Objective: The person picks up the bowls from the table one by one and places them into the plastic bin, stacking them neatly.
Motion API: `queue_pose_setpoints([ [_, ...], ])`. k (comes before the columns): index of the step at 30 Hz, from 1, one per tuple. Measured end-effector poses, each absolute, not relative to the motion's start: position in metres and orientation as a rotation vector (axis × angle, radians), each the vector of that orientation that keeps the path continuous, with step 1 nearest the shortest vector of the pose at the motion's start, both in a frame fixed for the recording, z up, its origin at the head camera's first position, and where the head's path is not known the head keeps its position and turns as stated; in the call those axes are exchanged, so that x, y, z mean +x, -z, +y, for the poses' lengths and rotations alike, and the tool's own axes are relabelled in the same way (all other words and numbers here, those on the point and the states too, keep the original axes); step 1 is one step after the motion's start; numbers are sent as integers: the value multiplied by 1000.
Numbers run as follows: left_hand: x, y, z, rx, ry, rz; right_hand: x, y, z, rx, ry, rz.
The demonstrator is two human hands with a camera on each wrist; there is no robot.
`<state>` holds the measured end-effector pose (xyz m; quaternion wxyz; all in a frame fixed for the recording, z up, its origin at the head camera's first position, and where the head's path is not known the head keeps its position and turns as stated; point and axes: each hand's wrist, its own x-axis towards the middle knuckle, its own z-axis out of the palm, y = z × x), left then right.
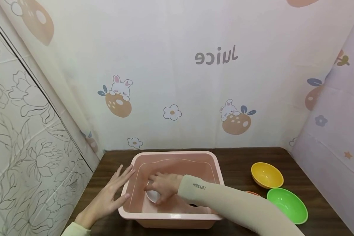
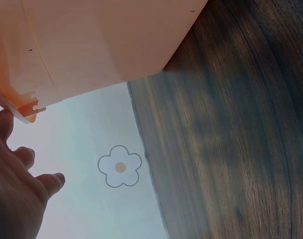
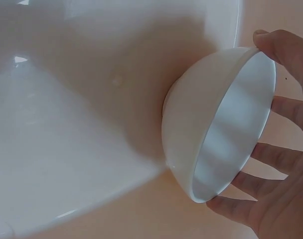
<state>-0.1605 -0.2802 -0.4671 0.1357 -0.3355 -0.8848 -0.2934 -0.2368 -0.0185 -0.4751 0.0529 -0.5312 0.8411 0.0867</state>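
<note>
A white bowl [image 3: 201, 124] is inside the pink basin [image 1: 171, 216], toward its left side. My right hand [image 1: 165, 185] reaches down into the basin and holds this bowl by the rim. In the right wrist view the thumb lies on one side of the rim and the fingers are spread along it, the bowl appearing tilted. My left hand [image 1: 107, 196] is at the basin's left rim, fingers spread and mostly straight, fingertips right at the edge.
Right of the basin, a yellow bowl [image 1: 266, 175] and a green bowl [image 1: 287, 206] lie on the dark wood table [image 1: 236, 160]. An orange rim [image 1: 252, 193] shows partly behind my right sleeve. A patterned curtain [image 1: 177, 82] hangs behind the table.
</note>
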Motion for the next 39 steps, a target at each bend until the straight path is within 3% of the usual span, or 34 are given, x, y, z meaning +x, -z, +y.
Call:
queue_pose_setpoints([
  [39,-155,464,-277,-954,823,-2570,-228,453,-17,-1542,-384,2598],
])
